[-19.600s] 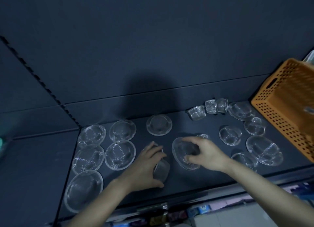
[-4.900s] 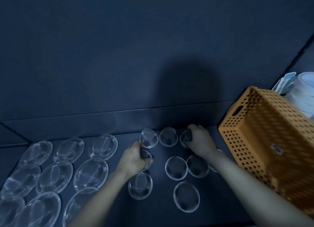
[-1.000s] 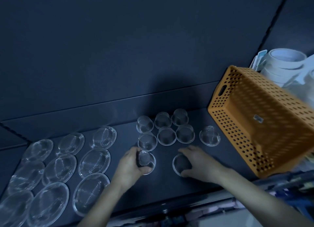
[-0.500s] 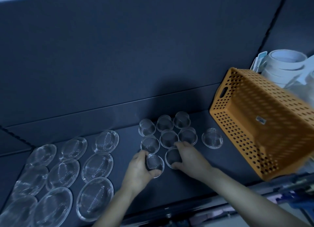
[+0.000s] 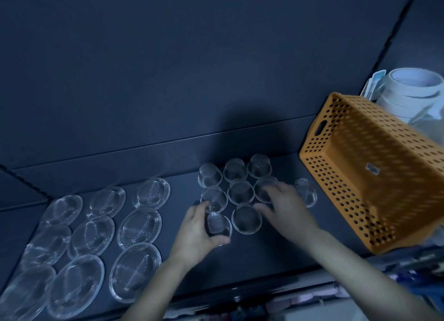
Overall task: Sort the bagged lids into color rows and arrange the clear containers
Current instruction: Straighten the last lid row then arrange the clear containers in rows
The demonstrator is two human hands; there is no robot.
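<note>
Dark shelf board (image 5: 269, 263) seen from above, bounded behind by a low step and a dark back panel (image 5: 168, 80). Its front edge runs under both forearms. Open room lies along the front strip between the hands and that edge, and in a narrow lane between the two groups of ware. Left group: shallow clear oval dishes (image 5: 140, 227) in rows, reaching the frame's left border. Centre group: small clear cups (image 5: 241, 192) packed rim to rim. The left hand (image 5: 195, 235) curls fingers and thumb round a textured cup (image 5: 219, 224) at the group's front left corner. The right hand (image 5: 289, 209), motion-blurred, extends its fingers over the right-hand cups; contact cannot be told. A lone cup (image 5: 306, 193) stands beyond it, near the orange perforated basket (image 5: 360, 188), which closes off the right side. White tape rolls (image 5: 413, 89) sit behind the basket.
</note>
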